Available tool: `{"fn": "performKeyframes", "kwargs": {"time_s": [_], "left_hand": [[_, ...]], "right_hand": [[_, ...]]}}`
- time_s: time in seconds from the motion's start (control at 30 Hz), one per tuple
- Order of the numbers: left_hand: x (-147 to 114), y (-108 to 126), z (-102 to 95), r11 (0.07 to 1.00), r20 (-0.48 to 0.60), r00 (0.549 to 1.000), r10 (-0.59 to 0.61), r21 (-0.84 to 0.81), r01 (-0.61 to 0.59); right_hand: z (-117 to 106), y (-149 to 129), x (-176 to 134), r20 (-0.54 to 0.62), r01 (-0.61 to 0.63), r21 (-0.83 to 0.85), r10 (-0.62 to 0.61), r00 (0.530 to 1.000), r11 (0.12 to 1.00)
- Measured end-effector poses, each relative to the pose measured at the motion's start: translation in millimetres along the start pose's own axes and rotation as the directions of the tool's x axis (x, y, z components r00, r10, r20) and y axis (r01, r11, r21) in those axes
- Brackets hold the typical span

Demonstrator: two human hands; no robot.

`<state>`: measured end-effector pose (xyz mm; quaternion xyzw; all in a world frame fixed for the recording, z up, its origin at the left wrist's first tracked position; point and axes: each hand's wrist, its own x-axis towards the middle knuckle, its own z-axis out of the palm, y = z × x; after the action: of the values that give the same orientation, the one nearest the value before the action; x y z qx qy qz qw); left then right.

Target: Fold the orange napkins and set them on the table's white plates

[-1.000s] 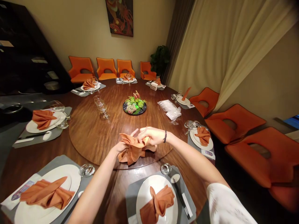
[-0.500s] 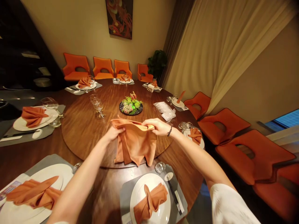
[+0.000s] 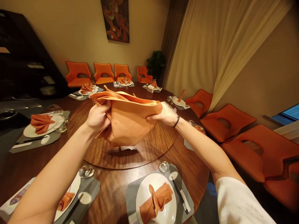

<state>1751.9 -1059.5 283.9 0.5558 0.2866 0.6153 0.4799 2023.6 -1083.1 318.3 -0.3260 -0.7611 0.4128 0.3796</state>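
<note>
An orange cloth napkin point(image 3: 130, 119) is stretched between my two hands above the round wooden turntable point(image 3: 149, 154). My left hand point(image 3: 99, 115) grips its bunched left end, fingers wrapped into the folds. At the opposite corner, my right hand point(image 3: 165, 113) pinches the upper edge, thumb in front. The cloth's lower part hangs loose and hides the middle of the turntable. Below, nearest to me, a folded orange napkin point(image 3: 156, 200) lies on a white plate point(image 3: 171, 211), beside black chopsticks point(image 3: 179, 193) and a small glass point(image 3: 163, 167).
More place settings ring the table, including a plate with a folded napkin point(image 3: 42, 123) at left, partly behind glasses point(image 3: 56, 110). My left forearm covers part of another setting. Orange chairs point(image 3: 247, 149) stand along the right side and the back wall. A curtain point(image 3: 198, 56) hangs at right.
Both hands have lifted the napkin up and closer to me, spreading it wider. My left hand has shifted left. The flower centrepiece and the glasses behind are now mostly hidden by the cloth.
</note>
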Motion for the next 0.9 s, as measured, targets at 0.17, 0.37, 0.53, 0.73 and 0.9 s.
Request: {"fn": "performKeyframes", "kwargs": {"time_s": [0.17, 0.37, 0.53, 0.73, 0.9], "left_hand": [[39.0, -48.9, -36.6, 0.978, 0.045, 0.984, -0.171, 0.132, 0.164], [63.3, -96.6, -41.7, 0.880, 0.062, 0.987, 0.149, 0.448, -0.161], [15.3, -71.2, -27.0, 0.719, 0.129, 0.926, 0.356, 0.595, -0.359], [-94.0, -150.9, -44.6, 0.760, 0.550, 0.818, 0.166, 0.457, -0.462], [-176.0, -255.4, -49.9, 0.878, 0.469, 0.863, -0.187, 0.474, -0.068]], "right_hand": [[-7.6, 63.3, 35.5, -0.090, -0.253, -0.084, 0.246, 0.965, 0.964], [-13.0, 113.7, 60.0, -0.404, -0.190, -0.481, -0.024, 0.915, 0.856], [-18.4, 104.2, 0.1, -0.294, 0.171, -0.703, -0.501, 0.814, 0.690], [28.1, 171.6, -123.6, -0.140, 0.178, -0.581, -0.312, 0.940, 0.795], [80.1, 265.1, -184.9, -0.107, -0.128, -0.276, 0.101, 0.989, 0.953]]}}
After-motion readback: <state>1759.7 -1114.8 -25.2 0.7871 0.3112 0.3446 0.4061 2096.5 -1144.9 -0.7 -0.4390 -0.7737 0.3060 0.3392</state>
